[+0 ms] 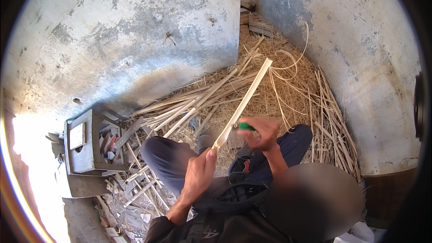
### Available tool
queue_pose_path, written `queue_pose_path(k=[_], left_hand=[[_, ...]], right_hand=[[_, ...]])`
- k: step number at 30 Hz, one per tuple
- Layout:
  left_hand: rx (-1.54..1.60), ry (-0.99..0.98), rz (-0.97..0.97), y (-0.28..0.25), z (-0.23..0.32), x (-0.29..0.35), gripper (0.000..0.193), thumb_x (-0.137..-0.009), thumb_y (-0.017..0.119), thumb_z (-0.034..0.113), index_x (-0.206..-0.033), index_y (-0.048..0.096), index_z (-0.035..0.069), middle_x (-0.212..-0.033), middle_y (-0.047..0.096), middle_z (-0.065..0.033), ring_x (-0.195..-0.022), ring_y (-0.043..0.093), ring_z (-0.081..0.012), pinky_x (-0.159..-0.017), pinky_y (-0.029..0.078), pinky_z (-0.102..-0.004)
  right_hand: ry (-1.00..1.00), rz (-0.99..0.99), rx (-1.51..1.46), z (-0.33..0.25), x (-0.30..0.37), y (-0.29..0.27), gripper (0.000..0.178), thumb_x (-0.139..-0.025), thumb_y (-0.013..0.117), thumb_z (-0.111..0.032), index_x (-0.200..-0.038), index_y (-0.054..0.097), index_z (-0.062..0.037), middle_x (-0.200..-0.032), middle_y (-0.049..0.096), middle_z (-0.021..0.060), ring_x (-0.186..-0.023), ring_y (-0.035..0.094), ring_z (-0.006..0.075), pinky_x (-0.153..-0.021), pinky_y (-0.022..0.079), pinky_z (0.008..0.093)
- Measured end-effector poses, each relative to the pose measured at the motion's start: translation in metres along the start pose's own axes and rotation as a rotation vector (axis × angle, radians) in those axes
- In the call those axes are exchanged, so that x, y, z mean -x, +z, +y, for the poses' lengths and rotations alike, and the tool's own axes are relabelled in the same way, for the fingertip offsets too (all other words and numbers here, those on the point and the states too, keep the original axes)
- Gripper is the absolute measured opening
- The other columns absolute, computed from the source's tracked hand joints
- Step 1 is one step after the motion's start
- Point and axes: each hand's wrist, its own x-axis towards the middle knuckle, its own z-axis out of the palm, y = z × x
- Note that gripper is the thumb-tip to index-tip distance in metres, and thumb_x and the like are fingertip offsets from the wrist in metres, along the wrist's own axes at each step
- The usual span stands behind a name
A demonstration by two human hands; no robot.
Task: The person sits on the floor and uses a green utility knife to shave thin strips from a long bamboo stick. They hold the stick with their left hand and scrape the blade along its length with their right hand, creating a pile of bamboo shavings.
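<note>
A long pale wooden strip (250, 92), possibly bamboo, slants up and away between my knees. My left hand (200, 171) is closed around its near end, thumb along the top. Lower down, the strip looks thinned and ragged just beyond that thumb. My right hand (264, 132) grips a tool with a green handle (246, 126), held against the strip's right side a little above the left hand. The tool's working end is too small to make out. Thin curled shavings (288, 65) hang near the strip's far end.
Straw-like shavings (292, 103) cover the floor ahead. Split sticks (198, 103) lie in a pile at left, and more (335, 126) line the right wall (360, 63). A worn wooden box (85, 141) with things inside stands at far left, beside a bright opening.
</note>
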Motion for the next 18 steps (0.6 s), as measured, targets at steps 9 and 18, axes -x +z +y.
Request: queue_pose_path(k=[9, 18], left_hand=[[0.057, -0.054, -0.030, 0.000, -0.016, 0.011, 0.047, -0.120, 0.045, 0.034, -0.097, 0.062, -0.003, -0.066, 0.052, -0.0149, -0.059, 0.048, -0.0269, -0.063, 0.044, -0.0451], [0.020, -0.102, -0.085, 0.001, -0.028, 0.027, 0.061, -0.122, 0.038, 0.043, -0.084, 0.056, 0.000, -0.066, 0.053, -0.0050, -0.063, 0.050, -0.0142, -0.063, 0.044, -0.0363]], right_hand=[[0.165, -0.038, -0.020, 0.014, -0.006, -0.014, 0.037, -0.099, 0.082, -0.039, -0.105, 0.081, -0.0025, -0.082, 0.077, 0.0099, -0.066, 0.073, 0.0199, -0.057, 0.054, 0.0319], [0.347, 0.191, -0.094, 0.062, -0.011, -0.013, 0.037, -0.102, 0.080, -0.037, -0.114, 0.083, -0.0025, -0.082, 0.078, 0.0092, -0.063, 0.067, 0.0126, -0.055, 0.049, 0.0292]])
